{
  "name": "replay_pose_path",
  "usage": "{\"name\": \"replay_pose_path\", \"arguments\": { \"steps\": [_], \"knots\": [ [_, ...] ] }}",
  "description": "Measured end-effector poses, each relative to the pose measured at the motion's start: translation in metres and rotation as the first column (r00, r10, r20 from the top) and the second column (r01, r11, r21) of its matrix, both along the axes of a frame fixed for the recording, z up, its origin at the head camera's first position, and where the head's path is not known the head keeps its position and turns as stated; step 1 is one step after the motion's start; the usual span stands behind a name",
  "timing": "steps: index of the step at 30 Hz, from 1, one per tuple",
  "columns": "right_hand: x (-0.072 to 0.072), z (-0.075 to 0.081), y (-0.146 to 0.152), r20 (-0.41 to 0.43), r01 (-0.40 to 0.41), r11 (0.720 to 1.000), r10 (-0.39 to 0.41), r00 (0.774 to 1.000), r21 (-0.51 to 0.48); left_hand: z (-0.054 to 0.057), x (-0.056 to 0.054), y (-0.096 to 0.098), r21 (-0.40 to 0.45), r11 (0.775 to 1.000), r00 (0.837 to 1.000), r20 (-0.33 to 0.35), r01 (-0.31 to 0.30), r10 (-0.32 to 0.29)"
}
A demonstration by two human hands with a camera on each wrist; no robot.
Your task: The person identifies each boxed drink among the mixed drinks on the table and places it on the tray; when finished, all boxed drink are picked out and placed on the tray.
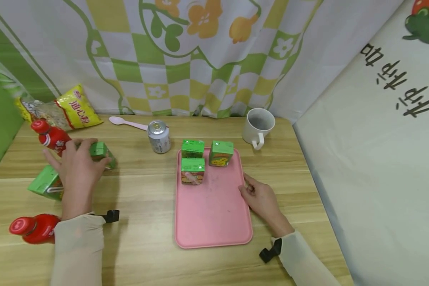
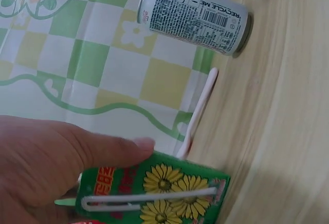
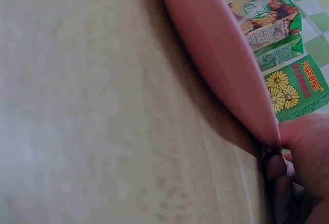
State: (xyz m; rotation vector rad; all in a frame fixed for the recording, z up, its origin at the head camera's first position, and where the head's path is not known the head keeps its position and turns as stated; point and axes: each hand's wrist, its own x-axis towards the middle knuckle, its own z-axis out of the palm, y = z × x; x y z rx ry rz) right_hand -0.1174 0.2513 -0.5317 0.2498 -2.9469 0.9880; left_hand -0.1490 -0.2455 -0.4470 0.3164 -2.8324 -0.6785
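Note:
My left hand [image 1: 79, 169] grips a green drink carton [image 1: 99, 150] standing on the table at the left. In the left wrist view its thumb lies along the edge of the carton [image 2: 175, 185], whose side shows yellow flowers and a white straw; the other fingers are mostly hidden. My right hand [image 1: 262, 198] pinches the right rim of a pink tray [image 1: 214, 214], thumb above and fingers curled beneath. At the tray's far end stand three more green cartons, a front left one [image 1: 193, 171], one behind it [image 1: 193, 149] and one at the right [image 1: 221, 153].
Beside my left hand are a red bottle [image 1: 53, 137] and another green carton [image 1: 48, 182]; a second red bottle [image 1: 39, 228] is by the left forearm. Along the back are a yellow pasta bag [image 1: 76, 109], pink spoon [image 1: 126, 122], can [image 1: 159, 137] and white mug [image 1: 258, 126].

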Motion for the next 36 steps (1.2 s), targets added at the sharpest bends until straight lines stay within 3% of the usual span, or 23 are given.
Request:
{"name": "replay_pose_path", "arguments": {
  "steps": [6,11,15,21,23,29,36],
  "knots": [
    [0.0,0.0,0.0,0.0,0.0,1.0,0.0,1.0,-0.011,-0.005,-0.002,0.007,0.021,0.996,0.993,-0.078,0.087,-0.085],
    [0.001,0.0,0.001,-0.008,0.001,1.0,-0.001,1.0,-0.01,-0.009,-0.004,0.015,0.163,0.97,0.983,-0.073,0.18,-0.171],
    [0.0,0.0,0.001,-0.01,-0.001,1.0,0.001,1.0,-0.006,-0.015,-0.006,0.016,0.328,0.926,0.983,-0.055,0.186,-0.178],
    [0.0,-0.001,0.0,0.001,-0.002,1.0,0.002,1.0,-0.011,-0.028,-0.013,0.012,0.567,0.813,0.987,0.002,0.133,-0.163],
    [0.0,-0.001,0.0,0.002,-0.002,1.0,0.003,1.0,-0.011,-0.031,-0.015,0.011,0.603,0.79,0.988,0.022,0.11,-0.154],
    [0.0,-0.002,0.001,-0.012,-0.003,1.0,0.003,1.0,-0.008,-0.032,-0.018,0.009,0.576,0.81,0.985,0.042,0.112,-0.166],
    [-0.001,-0.001,0.001,-0.008,-0.006,1.0,0.006,1.0,0.009,-0.024,-0.009,0.02,0.571,0.816,0.992,0.025,0.088,-0.125]
  ]
}}
